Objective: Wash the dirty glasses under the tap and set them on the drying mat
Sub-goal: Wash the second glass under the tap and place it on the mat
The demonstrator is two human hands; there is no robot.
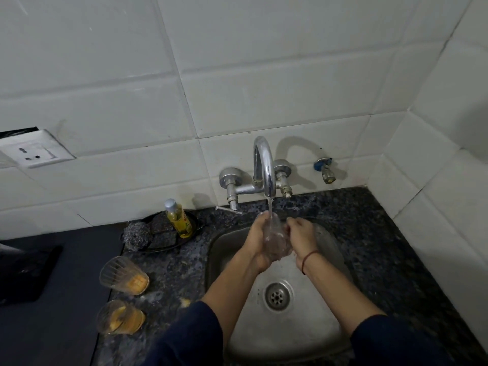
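Water runs from the chrome tap (pixel 265 167) onto a clear glass (pixel 274 237) held over the steel sink (pixel 237 241). My left hand (pixel 257 239) grips the glass from the left. My right hand (pixel 301 235) grips it from the right, fingers curled at its side. Two dirty ribbed glasses with orange residue stand on the granite counter left of the sink, the farther glass (pixel 122 276) and the nearer glass (pixel 120 317). The dark drying mat (pixel 66 299) covers the counter at the left.
A yellow dish soap bottle (pixel 179 219) stands on a black tray with a steel scrubber (pixel 137 233) and a dark sponge behind the glasses. A black object (pixel 26 273) lies on the mat's far left. Tiled walls close the back and right; a small valve (pixel 326 171) juts out.
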